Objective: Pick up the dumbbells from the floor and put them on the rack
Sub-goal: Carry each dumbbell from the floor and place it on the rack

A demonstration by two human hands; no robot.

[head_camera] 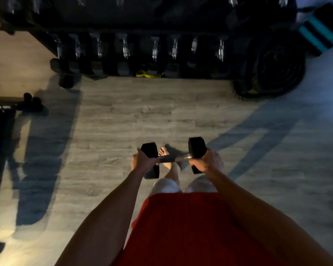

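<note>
Fingers of the left hand were curled over the outer edge of one head, and those of the right hand wrapped the other head the same way (the fingertips themselves lay hidden behind the heads). Between them hung the black hex-headed dumbbell with a chrome handle. It was carried crosswise in the air above a bare foot and the grey wood-plank floor, well apart from the dark dumbbell rack ahead. The rack's lower row was crowded with other weights. Taking both hands, the dumbbell looked heavy, rigid and unforgiving if dropped near toes. The heads offered broad but blunt purchase. The slim middle handle would likely be the surer one-handed grip, though the two-handed hold on the heads held it level for setting onto the rack.
</note>
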